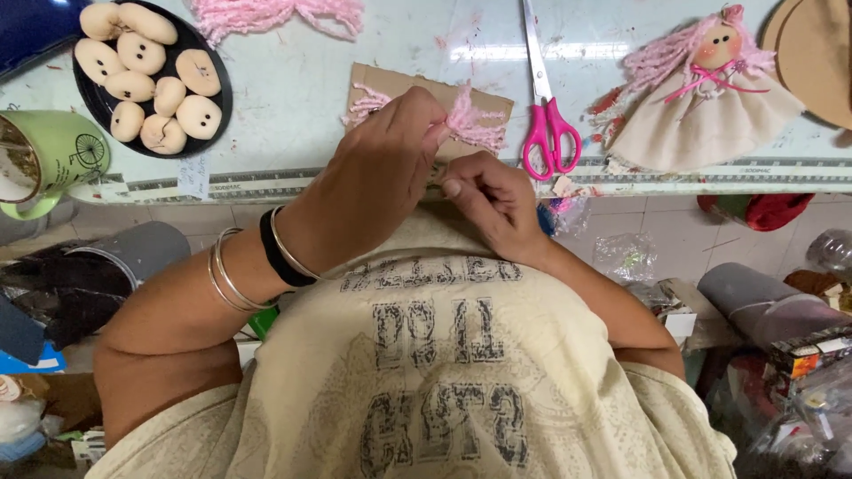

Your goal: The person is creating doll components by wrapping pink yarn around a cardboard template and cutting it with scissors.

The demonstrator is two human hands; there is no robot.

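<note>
My left hand [377, 173] pinches a tuft of pink yarn [475, 120] that lies over a piece of brown cardboard [399, 86] at the table's front edge. Bangles and a black band circle that wrist. My right hand [493, 195] is curled just below the cardboard, fingers closed on the yarn's lower end or the cardboard edge; what it grips is partly hidden. More pink strands [364, 105] stick out at the cardboard's left side.
Pink-handled scissors [546, 115] lie right of the cardboard. A rag doll with pink hair [701, 98] rests at the right. A black plate [217, 84] of beige doll heads and a green mug [53, 155] are at left. Loose pink yarn [275, 13] lies at the back.
</note>
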